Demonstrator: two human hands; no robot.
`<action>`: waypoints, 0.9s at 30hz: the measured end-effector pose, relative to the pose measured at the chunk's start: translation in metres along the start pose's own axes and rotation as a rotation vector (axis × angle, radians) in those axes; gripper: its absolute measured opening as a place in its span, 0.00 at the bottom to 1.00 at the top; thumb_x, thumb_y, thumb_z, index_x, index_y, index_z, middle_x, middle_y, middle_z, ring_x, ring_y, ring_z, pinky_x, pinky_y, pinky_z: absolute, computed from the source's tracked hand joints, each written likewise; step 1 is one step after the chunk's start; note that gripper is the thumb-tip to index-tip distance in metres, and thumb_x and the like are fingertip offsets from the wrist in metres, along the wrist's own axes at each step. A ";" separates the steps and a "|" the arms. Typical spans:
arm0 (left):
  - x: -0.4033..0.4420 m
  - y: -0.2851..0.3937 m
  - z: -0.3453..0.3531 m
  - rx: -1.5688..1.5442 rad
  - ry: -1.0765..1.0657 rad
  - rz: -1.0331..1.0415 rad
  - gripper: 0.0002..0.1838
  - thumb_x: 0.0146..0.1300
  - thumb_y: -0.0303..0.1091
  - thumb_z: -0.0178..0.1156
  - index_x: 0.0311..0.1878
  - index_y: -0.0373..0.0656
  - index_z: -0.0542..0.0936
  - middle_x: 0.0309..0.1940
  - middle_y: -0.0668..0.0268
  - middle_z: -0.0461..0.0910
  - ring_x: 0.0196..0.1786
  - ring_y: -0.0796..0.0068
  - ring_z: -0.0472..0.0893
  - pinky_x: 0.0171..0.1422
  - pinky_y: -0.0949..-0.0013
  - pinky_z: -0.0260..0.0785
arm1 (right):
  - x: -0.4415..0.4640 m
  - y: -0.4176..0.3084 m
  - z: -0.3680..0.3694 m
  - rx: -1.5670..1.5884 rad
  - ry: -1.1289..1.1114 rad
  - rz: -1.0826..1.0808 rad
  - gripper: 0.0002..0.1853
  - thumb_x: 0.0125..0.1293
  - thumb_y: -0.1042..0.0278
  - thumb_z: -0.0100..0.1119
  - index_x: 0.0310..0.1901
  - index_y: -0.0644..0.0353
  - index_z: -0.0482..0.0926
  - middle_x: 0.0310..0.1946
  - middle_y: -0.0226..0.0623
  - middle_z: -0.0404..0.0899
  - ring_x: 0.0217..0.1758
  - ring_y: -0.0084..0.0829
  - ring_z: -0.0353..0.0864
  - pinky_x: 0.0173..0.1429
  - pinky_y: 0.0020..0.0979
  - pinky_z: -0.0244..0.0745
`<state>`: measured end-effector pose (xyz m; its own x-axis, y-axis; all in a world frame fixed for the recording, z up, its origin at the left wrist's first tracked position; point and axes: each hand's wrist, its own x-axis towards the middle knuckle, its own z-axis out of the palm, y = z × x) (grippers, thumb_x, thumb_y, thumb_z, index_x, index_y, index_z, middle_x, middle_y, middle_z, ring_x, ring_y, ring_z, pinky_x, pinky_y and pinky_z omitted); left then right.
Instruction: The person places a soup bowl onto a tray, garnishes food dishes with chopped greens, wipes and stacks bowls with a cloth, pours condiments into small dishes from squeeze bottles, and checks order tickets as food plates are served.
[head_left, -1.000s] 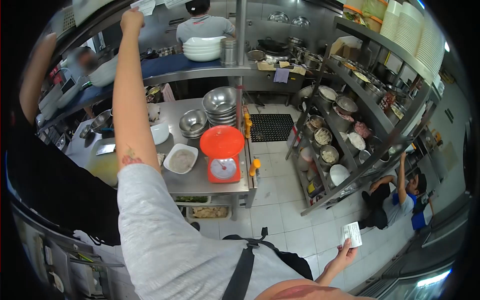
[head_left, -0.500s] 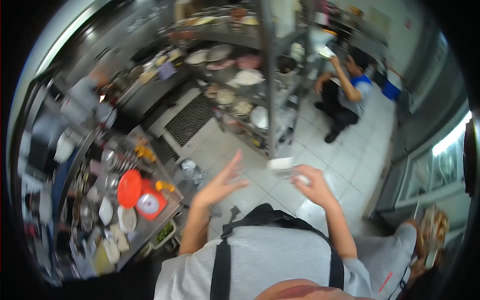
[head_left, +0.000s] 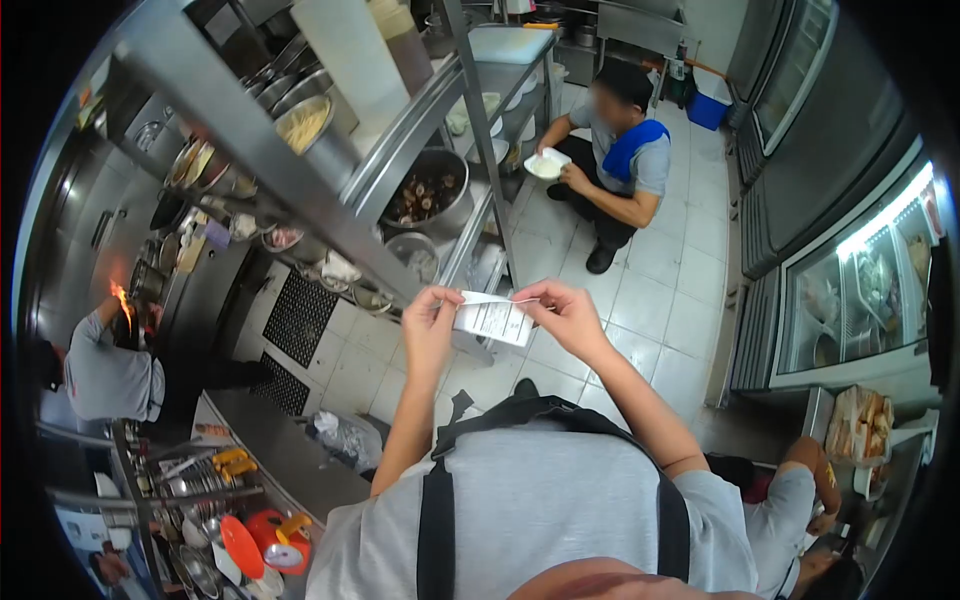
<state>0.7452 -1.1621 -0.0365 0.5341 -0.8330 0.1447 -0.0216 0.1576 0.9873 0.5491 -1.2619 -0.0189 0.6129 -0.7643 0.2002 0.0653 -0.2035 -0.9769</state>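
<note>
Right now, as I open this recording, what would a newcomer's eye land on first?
Probably the white printed paper, held between the left hand and right hand near the middle of the picture. Next, the orange flame at the far left, by a person in grey, and the crouching person above right of centre, holding a white dish.

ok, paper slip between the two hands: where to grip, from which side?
Probably pinch the paper slip by its lower edge, from the bottom of the picture: it's thin, and the left hand and right hand hold it near the top, leaving that edge free.
</note>
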 end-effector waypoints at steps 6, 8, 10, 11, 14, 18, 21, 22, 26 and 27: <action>0.071 -0.057 0.040 0.555 -0.445 -0.029 0.10 0.65 0.28 0.55 0.49 0.39 0.78 0.42 0.57 0.78 0.41 0.67 0.81 0.44 0.68 0.75 | 0.136 0.011 -0.101 -0.346 0.318 -0.332 0.10 0.58 0.82 0.59 0.38 0.59 0.86 0.25 0.31 0.78 0.27 0.19 0.79 0.30 0.20 0.73; 0.078 -0.116 0.028 0.560 -0.642 -0.094 0.15 0.67 0.32 0.57 0.55 0.38 0.76 0.43 0.62 0.78 0.38 0.76 0.81 0.45 0.71 0.74 | 0.196 0.001 -0.133 -0.202 0.396 -0.276 0.08 0.60 0.81 0.59 0.38 0.62 0.85 0.27 0.31 0.81 0.27 0.18 0.80 0.28 0.20 0.72; 0.082 -0.140 0.026 0.582 -0.622 -0.074 0.16 0.67 0.35 0.58 0.55 0.38 0.77 0.43 0.62 0.80 0.39 0.74 0.81 0.47 0.68 0.74 | 0.266 -0.007 -0.160 -0.051 0.444 -0.324 0.06 0.62 0.77 0.61 0.40 0.65 0.84 0.30 0.31 0.83 0.29 0.17 0.80 0.30 0.20 0.73; 0.089 -0.173 0.018 0.517 -0.649 -0.136 0.16 0.66 0.35 0.56 0.55 0.40 0.77 0.43 0.59 0.81 0.40 0.68 0.82 0.46 0.66 0.74 | 0.304 -0.009 -0.170 0.034 0.446 -0.342 0.07 0.62 0.76 0.62 0.41 0.65 0.83 0.31 0.30 0.83 0.29 0.17 0.80 0.32 0.20 0.74; 0.109 -0.232 0.002 0.446 -0.627 -0.333 0.17 0.66 0.36 0.54 0.56 0.43 0.78 0.43 0.57 0.83 0.41 0.62 0.83 0.45 0.65 0.75 | 0.431 -0.019 -0.187 0.261 0.412 -0.408 0.11 0.61 0.71 0.66 0.43 0.66 0.82 0.34 0.31 0.83 0.31 0.19 0.80 0.36 0.21 0.76; 0.120 -0.255 -0.007 0.524 -0.361 -0.615 0.17 0.66 0.36 0.54 0.56 0.43 0.78 0.43 0.57 0.83 0.40 0.63 0.83 0.44 0.65 0.75 | 0.606 -0.049 -0.180 0.615 0.282 -0.407 0.14 0.60 0.69 0.69 0.43 0.67 0.78 0.33 0.33 0.81 0.31 0.24 0.81 0.40 0.26 0.82; 0.118 -0.257 -0.007 0.523 -0.102 -0.773 0.18 0.66 0.37 0.53 0.56 0.43 0.78 0.42 0.57 0.83 0.39 0.63 0.83 0.43 0.64 0.75 | 0.760 -0.066 -0.179 0.875 0.080 -0.390 0.20 0.56 0.72 0.73 0.43 0.65 0.70 0.35 0.41 0.80 0.32 0.32 0.84 0.38 0.34 0.87; 0.114 -0.256 -0.004 0.513 -0.014 -0.816 0.18 0.66 0.37 0.53 0.56 0.43 0.78 0.42 0.57 0.83 0.39 0.63 0.83 0.43 0.64 0.75 | 0.807 -0.074 -0.176 0.962 0.026 -0.402 0.20 0.56 0.73 0.72 0.44 0.66 0.70 0.34 0.40 0.80 0.32 0.33 0.84 0.37 0.35 0.87; 0.098 -0.255 0.025 0.434 0.317 -0.938 0.18 0.66 0.37 0.53 0.56 0.43 0.79 0.42 0.57 0.84 0.38 0.64 0.84 0.42 0.64 0.76 | 1.030 -0.087 -0.173 1.075 -0.116 -0.350 0.06 0.61 0.78 0.65 0.39 0.65 0.80 0.36 0.36 0.83 0.37 0.28 0.84 0.48 0.30 0.87; 0.094 -0.254 0.037 0.409 0.389 -0.958 0.18 0.66 0.38 0.53 0.56 0.43 0.79 0.42 0.57 0.84 0.37 0.64 0.84 0.41 0.64 0.76 | 1.104 -0.083 -0.173 1.134 -0.187 -0.308 0.07 0.59 0.80 0.65 0.40 0.65 0.80 0.37 0.38 0.84 0.39 0.29 0.85 0.49 0.30 0.87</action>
<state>0.7692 -1.2999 -0.2715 0.7062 -0.2822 -0.6494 0.3028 -0.7087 0.6373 1.0841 -2.1942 0.2958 0.5485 -0.6578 0.5163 0.8318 0.3665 -0.4168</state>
